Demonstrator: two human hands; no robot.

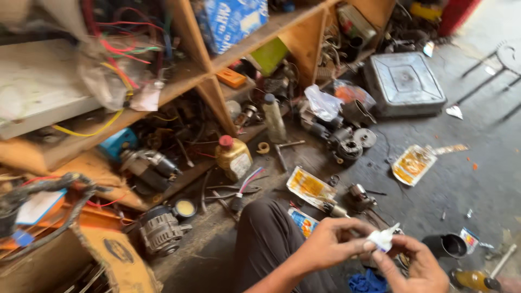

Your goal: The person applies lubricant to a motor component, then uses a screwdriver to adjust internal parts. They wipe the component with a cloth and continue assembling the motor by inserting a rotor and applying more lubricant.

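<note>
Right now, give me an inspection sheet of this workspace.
Surface: grimy concrete floor, stained.
Job's things: small white piece pinched between both hands.
Clutter: yellow bottle, pliers, alternator, torn yellow packets, metal tray, black cup.
Hands: left hand and right hand both grip the piece.
Cables: tangled coloured wires on the wooden shelf.
Surroundings: person's knee in dark trousers.
</note>
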